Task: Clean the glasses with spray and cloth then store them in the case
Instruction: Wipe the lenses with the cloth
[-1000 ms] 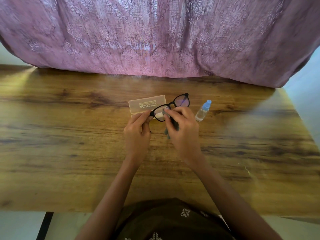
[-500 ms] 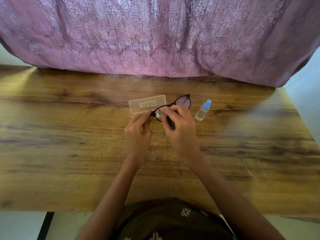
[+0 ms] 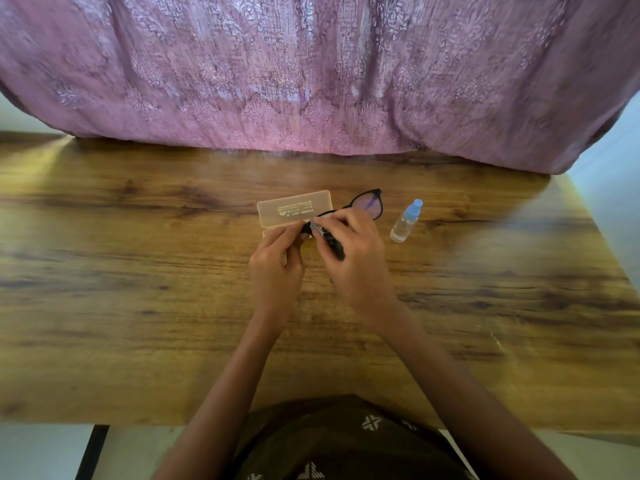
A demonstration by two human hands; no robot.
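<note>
Black-framed glasses are held above the wooden table, near its middle. My left hand pinches the frame at its left end. My right hand pinches a small grey cloth against the left lens, which is mostly hidden under my fingers. The right lens sticks out past my right hand, towards the bottle. A translucent beige glasses case lies just behind my left hand. A small clear spray bottle with a blue cap stands to the right of the glasses, untouched.
A purple patterned fabric hangs along the table's far edge. The table's near edge runs just in front of my body. A dark table leg shows at the lower left.
My right hand has shifted left along the glasses with the cloth, now covering more of the left lens. My left hand keeps its hold on the frame.
</note>
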